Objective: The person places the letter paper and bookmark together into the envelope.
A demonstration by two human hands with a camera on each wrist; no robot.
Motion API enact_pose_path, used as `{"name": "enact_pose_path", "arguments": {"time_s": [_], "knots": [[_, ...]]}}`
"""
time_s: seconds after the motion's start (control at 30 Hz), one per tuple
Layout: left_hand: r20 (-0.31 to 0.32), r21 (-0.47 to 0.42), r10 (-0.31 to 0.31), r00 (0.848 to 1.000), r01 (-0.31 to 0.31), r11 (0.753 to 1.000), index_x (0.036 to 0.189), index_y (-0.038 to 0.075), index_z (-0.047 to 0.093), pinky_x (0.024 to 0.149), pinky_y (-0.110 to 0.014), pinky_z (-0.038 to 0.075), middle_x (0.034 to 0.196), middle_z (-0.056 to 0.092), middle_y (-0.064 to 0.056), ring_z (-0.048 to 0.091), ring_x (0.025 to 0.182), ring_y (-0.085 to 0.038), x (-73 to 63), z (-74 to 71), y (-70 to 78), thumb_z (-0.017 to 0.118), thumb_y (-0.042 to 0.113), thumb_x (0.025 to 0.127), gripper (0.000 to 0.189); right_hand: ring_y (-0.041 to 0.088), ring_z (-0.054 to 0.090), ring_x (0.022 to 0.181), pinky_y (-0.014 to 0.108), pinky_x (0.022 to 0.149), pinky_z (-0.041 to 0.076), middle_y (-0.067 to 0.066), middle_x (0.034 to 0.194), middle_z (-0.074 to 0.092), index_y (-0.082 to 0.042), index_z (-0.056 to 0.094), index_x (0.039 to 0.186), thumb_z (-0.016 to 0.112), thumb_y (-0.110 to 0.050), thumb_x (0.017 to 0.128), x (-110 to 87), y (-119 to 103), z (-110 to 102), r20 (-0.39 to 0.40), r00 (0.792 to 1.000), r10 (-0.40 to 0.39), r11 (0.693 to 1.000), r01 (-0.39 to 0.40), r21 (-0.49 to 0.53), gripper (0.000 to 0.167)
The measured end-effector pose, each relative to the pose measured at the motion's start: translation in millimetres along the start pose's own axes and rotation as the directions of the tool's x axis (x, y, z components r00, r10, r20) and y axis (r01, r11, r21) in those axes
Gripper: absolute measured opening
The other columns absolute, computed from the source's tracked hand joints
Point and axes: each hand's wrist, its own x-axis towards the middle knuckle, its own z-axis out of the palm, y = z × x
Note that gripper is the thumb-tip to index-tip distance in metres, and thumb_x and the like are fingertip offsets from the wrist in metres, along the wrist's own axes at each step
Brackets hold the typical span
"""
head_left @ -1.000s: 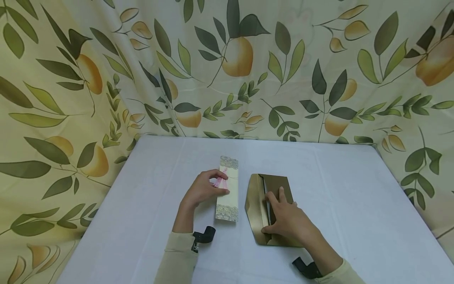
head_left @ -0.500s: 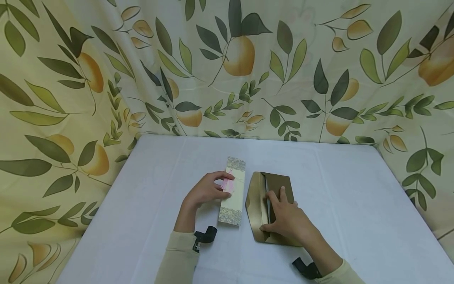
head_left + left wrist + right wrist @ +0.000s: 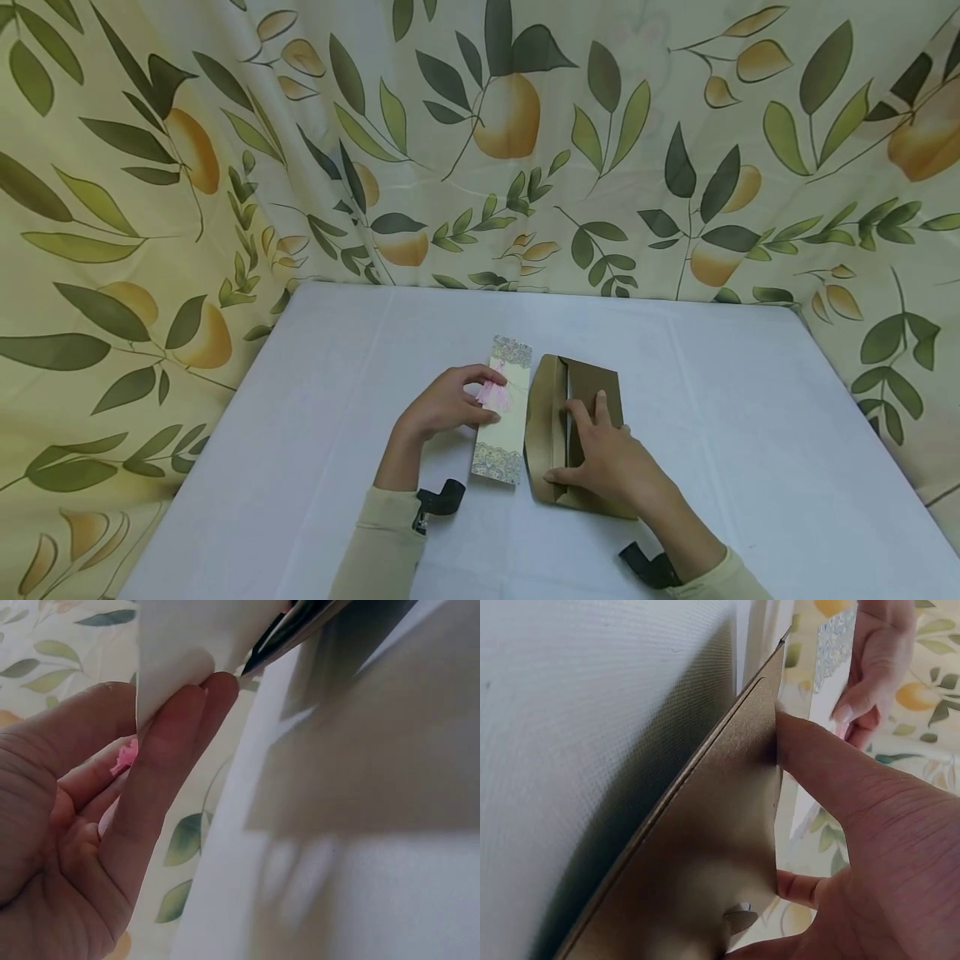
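Observation:
In the head view my left hand (image 3: 438,408) pinches a cream card (image 3: 512,421) along its left edge. The card has grey lace bands at both ends and a pink dress-shaped tassel (image 3: 491,395). Its pale back (image 3: 180,645) shows in the left wrist view, with fingers behind it and the thumb opposite. Just to the right, my right hand (image 3: 618,462) holds a gold-brown envelope (image 3: 600,377) by its opening, thumb and fingers spread along that edge. The envelope's flap (image 3: 542,429) lies folded out toward the card. The right wrist view shows the envelope's side (image 3: 705,810) tilted off the cloth.
A white cloth covers the table (image 3: 360,350). Behind it and at the sides hangs a curtain (image 3: 315,167) printed with leaves and fruit. Black cameras (image 3: 441,498) are strapped at both wrists.
The left hand has carried the card to the right, close to the envelope's flap. The envelope's flap side has risen and tilted a little; the right hand has hardly shifted.

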Motion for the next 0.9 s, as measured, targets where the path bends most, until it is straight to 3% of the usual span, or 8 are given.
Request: {"name": "enact_pose_path", "arguments": {"time_s": [0.23, 0.5, 0.9], "knots": [[0.000, 0.022, 0.012, 1.000, -0.012, 1.000, 0.123, 0.009, 0.069, 0.069, -0.035, 0.058, 0.135, 0.056, -0.016, 0.071, 0.082, -0.022, 2.0, 4.7, 1.5, 0.082, -0.006, 0.083, 0.045, 0.083, 0.043, 0.102, 0.075, 0.071, 0.049, 0.051, 0.152, 0.016, -0.010, 0.040, 0.149, 0.089, -0.060, 0.071, -1.3, -1.4, -1.2, -0.004, 1.000, -0.002, 1.000, 0.002, 0.004, 0.106], [0.042, 0.019, 0.028, 0.999, -0.029, 0.999, 0.125, 0.012, 0.069, 0.067, -0.032, 0.056, 0.134, 0.057, -0.011, 0.072, 0.083, -0.023, 4.8, 13.5, 7.7, 0.083, -0.003, 0.084, 0.045, 0.081, 0.046, 0.100, 0.073, 0.071, 0.050, 0.051, 0.152, 0.017, -0.009, 0.038, 0.151, 0.089, -0.062, 0.070, -0.6, -0.8, 0.0, -0.010, 1.000, -0.012, 1.000, 0.012, -0.007, 0.109], [0.031, 0.019, 0.016, 0.999, -0.016, 1.000, 0.124, 0.008, 0.068, 0.065, -0.032, 0.056, 0.129, 0.059, -0.010, 0.070, 0.079, -0.020, 9.8, 26.4, 9.6, 0.082, -0.005, 0.084, 0.044, 0.081, 0.046, 0.101, 0.072, 0.069, 0.051, 0.051, 0.152, 0.016, -0.009, 0.038, 0.151, 0.089, -0.064, 0.069, 0.7, 0.1, 1.0, -0.004, 1.000, -0.004, 1.000, 0.004, -0.007, 0.111]]}}
